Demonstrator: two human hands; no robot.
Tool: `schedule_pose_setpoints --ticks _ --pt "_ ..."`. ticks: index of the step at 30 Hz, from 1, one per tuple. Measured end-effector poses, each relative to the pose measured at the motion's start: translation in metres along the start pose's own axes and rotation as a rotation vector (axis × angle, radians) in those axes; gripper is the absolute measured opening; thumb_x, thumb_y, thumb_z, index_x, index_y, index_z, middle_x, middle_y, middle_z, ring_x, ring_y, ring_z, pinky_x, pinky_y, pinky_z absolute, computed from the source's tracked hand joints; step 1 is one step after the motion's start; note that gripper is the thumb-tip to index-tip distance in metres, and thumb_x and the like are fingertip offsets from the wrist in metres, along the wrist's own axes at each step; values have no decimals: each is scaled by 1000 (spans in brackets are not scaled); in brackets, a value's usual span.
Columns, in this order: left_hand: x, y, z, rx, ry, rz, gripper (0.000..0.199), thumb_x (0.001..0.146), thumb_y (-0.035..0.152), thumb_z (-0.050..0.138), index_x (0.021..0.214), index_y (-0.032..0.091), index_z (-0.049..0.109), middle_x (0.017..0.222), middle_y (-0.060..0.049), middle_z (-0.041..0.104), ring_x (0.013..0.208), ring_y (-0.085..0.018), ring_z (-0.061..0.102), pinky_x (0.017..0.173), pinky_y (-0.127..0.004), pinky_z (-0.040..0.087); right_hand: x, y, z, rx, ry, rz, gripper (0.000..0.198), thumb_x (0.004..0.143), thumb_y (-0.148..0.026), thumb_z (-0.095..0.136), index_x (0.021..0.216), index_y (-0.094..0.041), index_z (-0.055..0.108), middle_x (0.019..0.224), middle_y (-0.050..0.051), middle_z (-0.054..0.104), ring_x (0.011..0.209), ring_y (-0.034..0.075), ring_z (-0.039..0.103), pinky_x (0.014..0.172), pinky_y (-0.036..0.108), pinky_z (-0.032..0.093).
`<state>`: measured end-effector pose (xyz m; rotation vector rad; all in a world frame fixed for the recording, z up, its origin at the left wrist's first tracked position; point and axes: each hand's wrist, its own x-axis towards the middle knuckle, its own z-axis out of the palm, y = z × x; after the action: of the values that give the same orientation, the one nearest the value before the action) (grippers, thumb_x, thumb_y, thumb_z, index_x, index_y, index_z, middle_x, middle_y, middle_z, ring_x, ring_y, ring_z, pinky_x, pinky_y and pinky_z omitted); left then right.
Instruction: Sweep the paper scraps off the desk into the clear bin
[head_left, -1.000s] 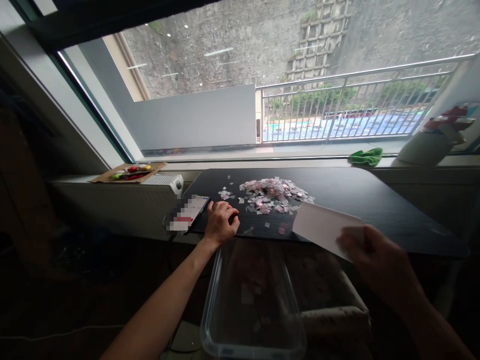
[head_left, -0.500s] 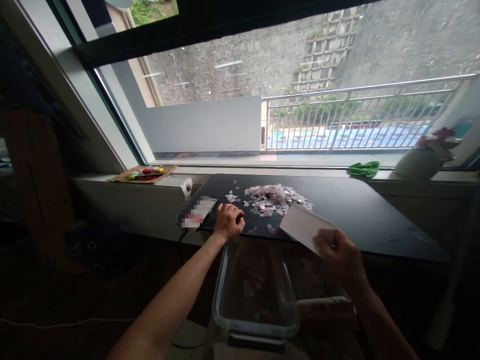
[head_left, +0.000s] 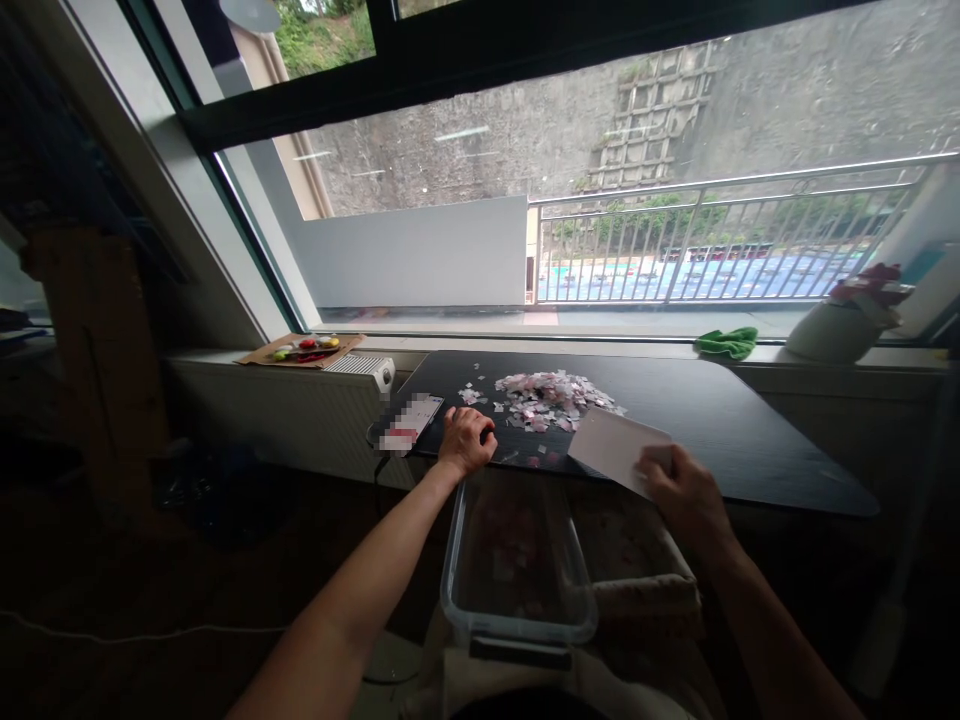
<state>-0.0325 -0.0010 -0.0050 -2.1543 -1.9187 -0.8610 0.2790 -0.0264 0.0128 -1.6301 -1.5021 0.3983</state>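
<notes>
My right hand [head_left: 684,487] is closed on the near right corner of a stiff white card [head_left: 611,447], which tilts over the front of the black table [head_left: 720,440]. The card's far left corner is close to a heap of small pinkish-white paper pieces [head_left: 559,392]. My left hand [head_left: 466,440] rests at the table's front edge, its fingers curled inward; whatever they may hold is hidden. Below, against the table's front, a clear plastic box [head_left: 517,630] stands with some paper pieces dimly visible inside.
A phone with a blurred screen [head_left: 411,422] lies left of my left hand. On the sill are a cardboard piece with colourful items [head_left: 300,350], a green cloth [head_left: 727,343] and a white rooster-shaped pot [head_left: 836,330]. A radiator [head_left: 300,410] stands under the window.
The whole view has shifted slightly to the left. The card and my right hand have moved a little; the left hand keeps its curled pose at the table edge. The heap looks the same.
</notes>
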Motion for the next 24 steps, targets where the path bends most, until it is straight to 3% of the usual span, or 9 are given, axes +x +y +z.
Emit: schedule_pose_setpoints --ticks 7,16,24 --pt "0 0 0 -4 -6 -2 13 77 21 58 83 22 69 95 -7 67 106 -27 56 112 -53 28 -2 -9 26 125 -177 -2 23 68 -44 51 73 -22 59 62 0 59 61 21 56 57 32 42" --pt "2 0 0 -44 -6 -17 12 77 20 60 83 24 69 95 -5 67 106 -26 55 113 -52 26 4 -2 16 156 -171 42 22 68 -41 55 72 -21 64 64 1 63 62 22 59 55 31 44" --pt "-9 16 -9 -115 -72 -34 16 79 18 60 86 25 72 98 -4 69 112 -25 55 114 -56 23 1 -10 31 283 -230 76 28 67 -44 56 77 -19 66 69 2 66 69 22 62 60 32 47"
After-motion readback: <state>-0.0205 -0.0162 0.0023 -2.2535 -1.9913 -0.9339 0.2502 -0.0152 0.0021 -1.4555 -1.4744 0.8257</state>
